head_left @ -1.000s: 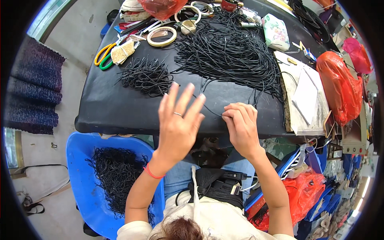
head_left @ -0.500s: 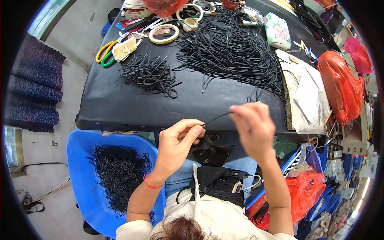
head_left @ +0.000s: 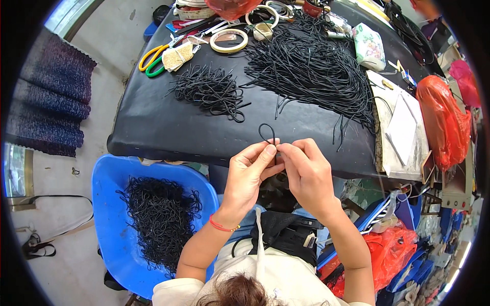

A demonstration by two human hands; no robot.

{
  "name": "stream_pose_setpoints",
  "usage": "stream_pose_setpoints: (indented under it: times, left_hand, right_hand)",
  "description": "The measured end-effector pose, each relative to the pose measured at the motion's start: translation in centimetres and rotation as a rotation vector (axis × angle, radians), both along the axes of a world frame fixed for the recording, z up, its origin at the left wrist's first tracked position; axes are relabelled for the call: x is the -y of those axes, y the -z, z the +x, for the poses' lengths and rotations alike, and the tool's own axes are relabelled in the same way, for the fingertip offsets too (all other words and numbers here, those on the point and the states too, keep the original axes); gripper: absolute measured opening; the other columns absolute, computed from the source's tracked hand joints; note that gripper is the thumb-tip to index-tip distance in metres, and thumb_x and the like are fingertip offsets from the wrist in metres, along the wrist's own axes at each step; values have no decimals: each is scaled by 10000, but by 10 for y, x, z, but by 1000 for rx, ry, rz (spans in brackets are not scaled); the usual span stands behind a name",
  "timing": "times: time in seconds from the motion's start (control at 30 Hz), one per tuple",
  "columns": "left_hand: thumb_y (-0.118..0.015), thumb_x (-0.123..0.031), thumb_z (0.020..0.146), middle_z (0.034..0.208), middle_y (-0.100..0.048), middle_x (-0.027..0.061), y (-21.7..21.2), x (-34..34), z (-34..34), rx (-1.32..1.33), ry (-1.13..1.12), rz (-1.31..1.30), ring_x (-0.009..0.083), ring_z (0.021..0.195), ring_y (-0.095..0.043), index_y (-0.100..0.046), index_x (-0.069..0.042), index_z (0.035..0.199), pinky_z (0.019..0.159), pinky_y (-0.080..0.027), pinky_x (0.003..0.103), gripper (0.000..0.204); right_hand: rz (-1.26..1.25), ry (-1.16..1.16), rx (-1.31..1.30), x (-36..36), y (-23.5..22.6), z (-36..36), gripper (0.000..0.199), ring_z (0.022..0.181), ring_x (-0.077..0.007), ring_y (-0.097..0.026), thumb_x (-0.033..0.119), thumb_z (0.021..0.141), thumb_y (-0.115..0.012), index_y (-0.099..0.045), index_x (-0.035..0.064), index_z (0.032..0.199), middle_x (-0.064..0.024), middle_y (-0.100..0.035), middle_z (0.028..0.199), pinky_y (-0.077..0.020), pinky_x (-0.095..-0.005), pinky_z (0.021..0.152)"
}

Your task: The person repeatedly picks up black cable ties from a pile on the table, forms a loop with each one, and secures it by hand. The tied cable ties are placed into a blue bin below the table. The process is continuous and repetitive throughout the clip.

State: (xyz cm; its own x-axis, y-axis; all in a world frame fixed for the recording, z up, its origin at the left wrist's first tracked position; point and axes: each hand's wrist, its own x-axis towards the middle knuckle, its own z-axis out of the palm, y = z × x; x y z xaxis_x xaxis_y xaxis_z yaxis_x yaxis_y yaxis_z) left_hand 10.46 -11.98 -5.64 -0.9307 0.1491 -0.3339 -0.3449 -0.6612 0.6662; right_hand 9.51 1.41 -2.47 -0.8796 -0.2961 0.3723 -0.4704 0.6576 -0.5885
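A thin black cord (head_left: 267, 127) stands up in a small loop, its ends pinched between my two hands at the table's front edge. My left hand (head_left: 251, 171) grips it between thumb and forefinger. Right beside it, my right hand (head_left: 308, 175) pinches the cord too, fingertips touching the left ones. Beyond them on the black table (head_left: 168, 127) lies a small heap of looped black cords (head_left: 209, 92). To its right spreads a large pile of long black cords (head_left: 311, 69).
At my left stands a blue tub (head_left: 108, 224) holding a tangled mass of black cords (head_left: 158, 222). Scissors (head_left: 152, 60), a tape roll (head_left: 229, 41) and a tissue pack (head_left: 369, 47) lie farther back. A red plastic bag (head_left: 444, 122) sits at the right, beside a pale board (head_left: 390, 153).
My right hand has come left to meet my left hand. The cord, stretched between the hands before, is now bent into an upright loop. The view has shifted slightly.
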Motion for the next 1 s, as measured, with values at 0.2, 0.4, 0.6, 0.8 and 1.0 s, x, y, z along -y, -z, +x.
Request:
stream_pose_setpoints:
  times: [0.2,0.4,0.6,0.8,1.0]
  left_hand:
    - [-503,-120,912,956,-614,52,3,4,-4,-17,-109,192,146,895,-601,-578,-41,951,840,-500,317,116]
    - [-531,-129,900,902,-614,35,-1,16,-1,17,108,-16,85,769,-576,-586,-42,949,740,-493,248,114]
    - [-570,-123,879,859,-635,70,-3,17,1,-74,228,-71,108,761,-603,-612,12,947,700,-521,251,158]
    - [-531,-94,897,853,-615,61,-3,12,3,-168,40,-523,106,752,-593,-595,40,946,692,-507,237,157]
    - [-552,-36,864,876,-584,65,-5,13,15,-430,262,-613,137,807,-609,-604,51,1000,726,-504,255,170]
  right_hand:
    - [18,-41,1,-12,-5,0,205,638,-231,-564,-1,744,-627,-624,38,945,-87,-542,769,-470,-321,557]
    - [34,-23,-139,-15,-9,-3,185,645,-208,-560,3,696,-649,-630,44,875,-68,-544,750,-464,-301,554]
    - [45,-72,-216,-10,-2,-2,221,648,-199,-539,10,666,-634,-619,42,884,-52,-532,746,-447,-301,556]
    - [264,-10,-198,-24,-10,6,229,699,-208,-518,7,662,-605,-601,31,889,-56,-530,778,-392,-320,614]
    - [119,-117,-109,-26,-25,-21,117,714,-245,-531,29,739,-578,-580,32,856,-88,-540,785,-407,-335,622]
